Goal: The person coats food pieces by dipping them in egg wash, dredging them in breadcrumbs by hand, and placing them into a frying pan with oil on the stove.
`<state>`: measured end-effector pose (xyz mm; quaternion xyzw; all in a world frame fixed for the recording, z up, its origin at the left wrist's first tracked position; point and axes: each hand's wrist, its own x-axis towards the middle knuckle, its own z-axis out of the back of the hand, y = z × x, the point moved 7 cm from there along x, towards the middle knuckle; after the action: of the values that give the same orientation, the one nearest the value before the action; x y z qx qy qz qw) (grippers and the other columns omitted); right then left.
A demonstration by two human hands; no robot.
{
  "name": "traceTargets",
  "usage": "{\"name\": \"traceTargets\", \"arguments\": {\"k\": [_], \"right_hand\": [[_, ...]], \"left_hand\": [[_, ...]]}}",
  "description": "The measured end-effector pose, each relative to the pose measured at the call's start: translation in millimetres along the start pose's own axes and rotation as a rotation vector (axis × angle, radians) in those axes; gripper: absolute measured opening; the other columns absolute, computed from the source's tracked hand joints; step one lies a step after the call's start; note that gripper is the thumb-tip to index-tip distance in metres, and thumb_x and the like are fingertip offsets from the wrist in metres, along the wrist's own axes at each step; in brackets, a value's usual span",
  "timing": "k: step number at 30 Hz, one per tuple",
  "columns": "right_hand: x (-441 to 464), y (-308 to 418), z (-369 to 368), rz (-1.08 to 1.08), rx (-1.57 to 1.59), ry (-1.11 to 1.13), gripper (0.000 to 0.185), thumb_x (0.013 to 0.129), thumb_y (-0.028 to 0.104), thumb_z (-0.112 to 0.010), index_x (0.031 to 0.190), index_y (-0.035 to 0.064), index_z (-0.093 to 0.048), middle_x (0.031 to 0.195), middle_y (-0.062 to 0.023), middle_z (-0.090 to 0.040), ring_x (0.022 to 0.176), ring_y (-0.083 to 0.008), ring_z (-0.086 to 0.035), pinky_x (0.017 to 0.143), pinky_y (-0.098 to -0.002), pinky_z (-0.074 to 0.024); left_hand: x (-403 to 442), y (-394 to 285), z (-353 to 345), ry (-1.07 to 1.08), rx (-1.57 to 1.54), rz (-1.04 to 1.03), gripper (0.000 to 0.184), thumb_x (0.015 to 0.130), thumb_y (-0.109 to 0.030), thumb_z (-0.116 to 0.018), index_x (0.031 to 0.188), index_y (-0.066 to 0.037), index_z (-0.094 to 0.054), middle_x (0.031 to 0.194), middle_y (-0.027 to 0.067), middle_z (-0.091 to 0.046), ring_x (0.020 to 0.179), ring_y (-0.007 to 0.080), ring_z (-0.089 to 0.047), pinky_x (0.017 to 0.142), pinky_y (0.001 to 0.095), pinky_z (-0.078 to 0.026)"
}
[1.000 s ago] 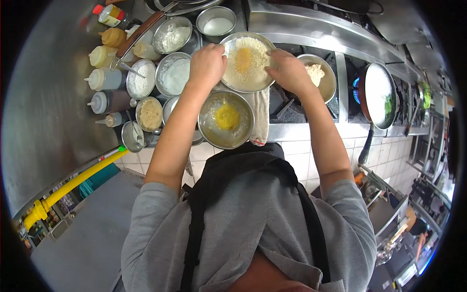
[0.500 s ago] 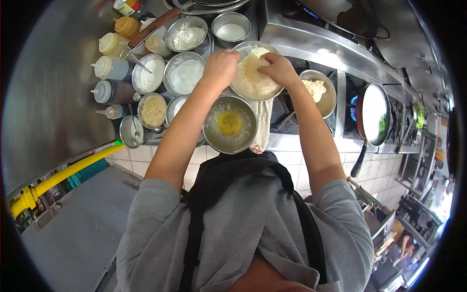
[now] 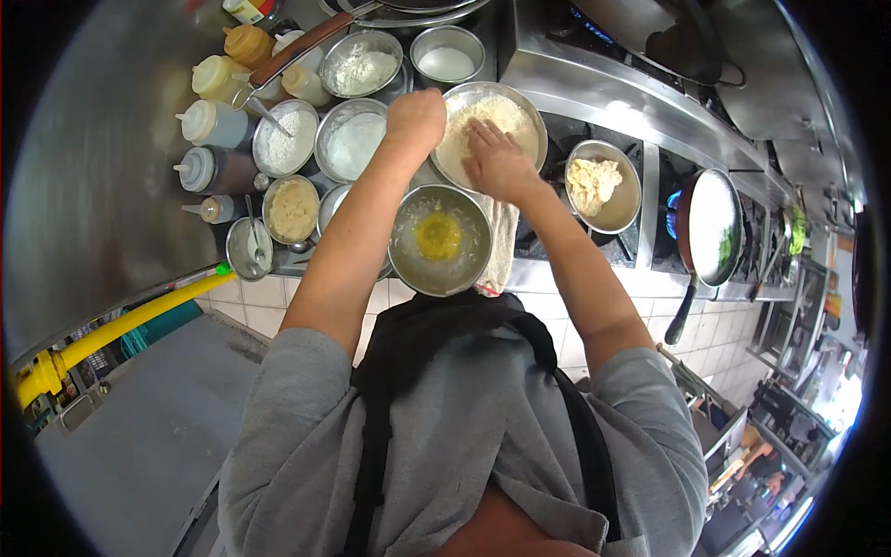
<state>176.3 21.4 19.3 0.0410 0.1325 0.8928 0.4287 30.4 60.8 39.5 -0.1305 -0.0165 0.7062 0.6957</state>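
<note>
My right hand (image 3: 501, 160) is open, its fingers laid flat on pale breadcrumb-like crumbs in a steel bowl (image 3: 538, 139). My left hand (image 3: 416, 119) is closed beside that bowl's left rim; its fingertips are hidden, so I cannot tell what they hold. Just below, nearer my body, stands a steel bowl (image 3: 408, 258) containing beaten-egg-like yellow liquid (image 3: 438, 236). To the right, another bowl (image 3: 629, 209) holds a pale yellow, lumpy heap (image 3: 594, 184).
Several bowls of white powder, one being a flour-like bowl (image 3: 285, 137), stand at left near squeeze bottles (image 3: 212, 123). A frying pan (image 3: 713, 227) sits over a lit blue burner at right. A cloth (image 3: 501, 246) hangs at the counter edge. A wooden-handled strainer (image 3: 302, 46) lies upper left.
My right hand has lowered from a pinch above the crumbs to lie flat on them. My left hand has drawn slightly left, away from the bowl's middle, and is closed.
</note>
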Motion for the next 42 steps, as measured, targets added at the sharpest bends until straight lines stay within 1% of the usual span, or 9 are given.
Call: {"name": "traceTargets", "arguments": {"k": [2,4,9,11,15,23,28,37,42], "right_hand": [[-3.0,1.3,-12.3,0.069,-0.062,-0.093,0.055,0.097,0.034,-0.048,0.141,0.0018,-0.044,0.150,-0.0163,-0.042,0.139,-0.0312,-0.039,0.115,-0.0469,-0.0302],[-0.2,-1.7,-8.1,-0.033,-0.024,0.138,0.056,0.097,0.033,-0.047,0.143,0.0025,-0.042,0.154,-0.0158,-0.036,0.144,-0.0320,-0.031,0.118,-0.0472,-0.0253],[1.7,-9.9,-9.9,-0.024,-0.069,-0.005,0.055,0.096,0.032,-0.047,0.143,0.0022,-0.043,0.152,-0.0141,-0.039,0.141,-0.0297,-0.036,0.116,-0.0493,-0.0265],[7.3,-6.1,2.2,-0.044,-0.151,0.252,0.055,0.095,0.029,-0.049,0.142,0.0014,-0.043,0.151,-0.0153,-0.040,0.140,-0.0287,-0.038,0.116,-0.0491,-0.0279],[3.4,-10.0,-12.8,-0.039,-0.179,0.091,0.051,0.096,0.027,-0.046,0.142,0.0055,-0.045,0.152,-0.0104,-0.041,0.140,-0.0267,-0.039,0.116,-0.0498,-0.0282],[6.2,-18.6,2.1,-0.080,-0.104,0.387,0.049,0.096,0.023,-0.041,0.143,0.0080,-0.046,0.156,-0.0050,-0.036,0.142,-0.0237,-0.036,0.118,-0.0473,-0.0236],[-9.8,-13.9,45.7,-0.230,-0.204,0.346,0.057,0.081,0.048,-0.069,0.120,0.0077,-0.062,0.119,-0.0169,-0.066,0.112,-0.0277,-0.064,0.096,-0.0440,-0.0485],[29.2,-46.2,9.5,-0.293,0.119,0.199,0.029,0.091,0.034,-0.053,0.104,0.0126,-0.068,0.104,-0.0128,-0.071,0.098,-0.0347,-0.066,0.089,-0.0472,-0.0506],[53.7,-37.4,-38.1,-0.123,0.197,0.156,0.035,0.094,0.029,-0.045,0.101,0.0040,-0.068,0.101,-0.0229,-0.068,0.096,-0.0396,-0.065,0.089,-0.0492,-0.0491]], "left_hand": [[0.4,2.9,-4.3,-0.013,-0.007,-0.002,0.021,0.086,-0.007,-0.053,0.099,-0.002,-0.069,0.096,0.0207,-0.072,0.091,0.0354,-0.070,0.078,0.0453,-0.055],[-4.7,0.3,-4.5,-0.020,-0.014,-0.012,0.021,0.086,-0.007,-0.053,0.097,-0.002,-0.070,0.096,0.0207,-0.072,0.092,0.0355,-0.070,0.078,0.0452,-0.055],[4.7,8.3,-4.2,0.031,-0.068,0.020,0.021,0.084,-0.008,-0.054,0.099,-0.003,-0.067,0.100,0.0215,-0.070,0.097,0.0371,-0.067,0.084,0.0479,-0.052],[5.5,3.8,-4.2,0.003,-0.027,-0.007,0.021,0.084,-0.008,-0.054,0.093,-0.004,-0.072,0.097,0.0203,-0.071,0.093,0.0348,-0.070,0.079,0.0460,-0.055],[2.3,7.1,-3.2,-0.051,-0.011,-0.020,0.021,0.084,-0.010,-0.055,0.094,-0.005,-0.072,0.098,0.0190,-0.072,0.092,0.0322,-0.071,0.077,0.0451,-0.054],[0.2,-9.1,1.5,0.044,0.027,-0.014,0.021,0.083,-0.012,-0.056,0.097,-0.006,-0.071,0.100,0.0170,-0.072,0.096,0.0326,-0.069,0.082,0.0475,-0.049],[-4.4,4.6,5.2,0.037,0.041,0.030,0.021,0.084,-0.012,-0.055,0.096,-0.007,-0.072,0.099,0.0162,-0.072,0.095,0.0315,-0.069,0.082,0.0474,-0.048],[-8.9,-1.3,5.0,0.064,0.033,0.031,0.022,0.083,-0.010,-0.056,0.099,-0.006,-0.069,0.100,0.0175,-0.072,0.097,0.0327,-0.069,0.084,0.0478,-0.049],[3.3,5.9,3.6,0.041,0.002,0.055,0.021,0.082,-0.010,-0.057,0.098,-0.006,-0.069,0.099,0.0174,-0.072,0.097,0.0331,-0.069,0.084,0.0482,-0.048]]}}
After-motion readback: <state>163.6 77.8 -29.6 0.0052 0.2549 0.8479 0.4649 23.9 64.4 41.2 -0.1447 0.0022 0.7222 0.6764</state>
